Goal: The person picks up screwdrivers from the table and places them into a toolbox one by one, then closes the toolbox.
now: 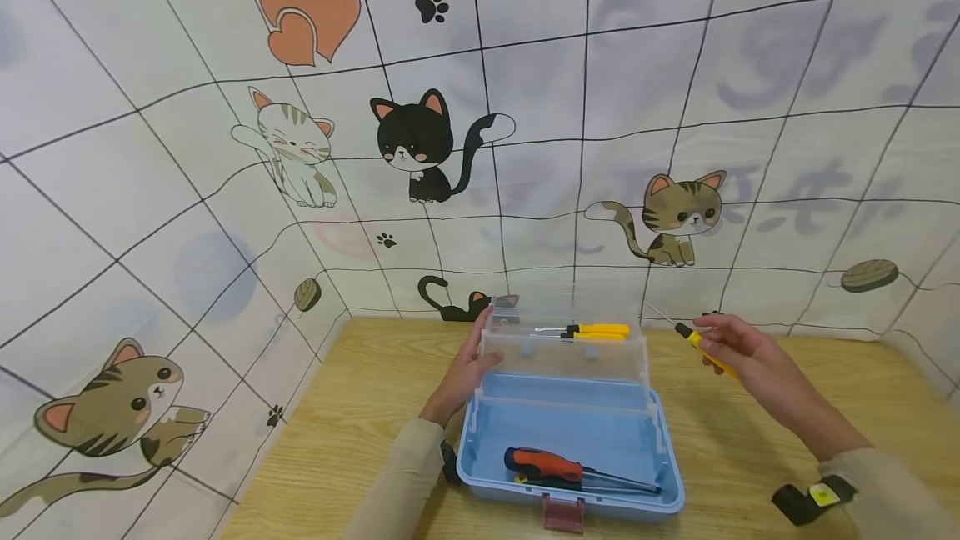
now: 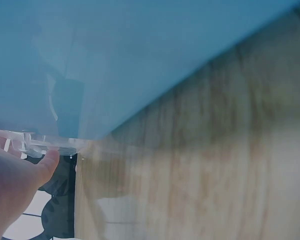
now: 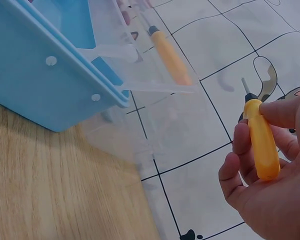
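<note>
My right hand holds a small screwdriver by its yellow handle, thumb and fingers around it, off to the right of a blue toolbox. The screwdriver's thin shaft points up and left. At the left side of the toolbox's raised clear lid, my left hand grips the edge, thumb in front and fingers partly hidden behind. Yellow-handled screwdrivers lie in the clear upper part. Inside the blue base, a red-and-black screwdriver lies over another dark-handled tool, mostly hidden.
The toolbox stands on a wood-grain table, with a reddish-brown latch hanging at its front. Behind and to the left hangs a white gridded cloth printed with cats. The table's back edge meets this cloth just past the lid.
</note>
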{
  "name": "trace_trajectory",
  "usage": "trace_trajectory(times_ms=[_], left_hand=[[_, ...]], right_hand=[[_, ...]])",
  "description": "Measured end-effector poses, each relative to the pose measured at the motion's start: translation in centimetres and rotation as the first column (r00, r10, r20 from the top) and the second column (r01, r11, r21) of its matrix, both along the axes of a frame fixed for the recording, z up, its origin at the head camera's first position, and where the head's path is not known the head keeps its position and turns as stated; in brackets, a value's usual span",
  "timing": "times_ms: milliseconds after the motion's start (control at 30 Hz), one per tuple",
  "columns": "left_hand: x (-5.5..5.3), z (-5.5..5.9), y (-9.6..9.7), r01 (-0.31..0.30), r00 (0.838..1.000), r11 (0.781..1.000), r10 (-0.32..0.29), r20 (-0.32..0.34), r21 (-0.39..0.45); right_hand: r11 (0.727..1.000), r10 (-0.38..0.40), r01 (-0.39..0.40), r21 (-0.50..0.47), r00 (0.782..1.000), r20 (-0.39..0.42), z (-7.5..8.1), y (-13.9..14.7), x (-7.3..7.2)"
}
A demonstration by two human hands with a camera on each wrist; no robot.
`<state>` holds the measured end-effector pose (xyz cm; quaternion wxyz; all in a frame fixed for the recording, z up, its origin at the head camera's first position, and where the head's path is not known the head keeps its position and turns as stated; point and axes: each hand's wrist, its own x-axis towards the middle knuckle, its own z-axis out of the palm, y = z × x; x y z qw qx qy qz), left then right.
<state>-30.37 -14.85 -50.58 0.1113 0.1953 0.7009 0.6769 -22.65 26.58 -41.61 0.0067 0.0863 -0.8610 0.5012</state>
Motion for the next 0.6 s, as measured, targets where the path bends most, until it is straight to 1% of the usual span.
trace_trajectory(times_ms=[133, 300, 433, 600], left_hand=[[0.0, 0.0, 0.0, -0.008, 1.000, 1.000, 0.008, 0.019, -0.008], [0.0, 0.0, 0.0, -0.015, 1.000, 1.000, 0.016, 0.015, -0.018], [0.0, 0.0, 0.1, -0.019, 1.000, 1.000, 0.019, 0.013, -0.023], [0.0, 0.1, 0.1, -0.028, 0.999, 0.999, 0.028, 0.017, -0.028]], right_hand=[[1.000, -0.016, 0.016, 0.010, 1.000, 0.008, 0.4, 0.0, -0.2], [0.999, -0.037, 0.036, 0.027, 0.999, 0.014, 0.9, -0.2, -0.6], [0.998, -0.041, 0.041, 0.047, 0.999, 0.000, 1.2, -0.3, -0.8], [0.998, -0.044, 0.043, 0.055, 0.999, 0.011, 1.6, -0.2, -1.1]])
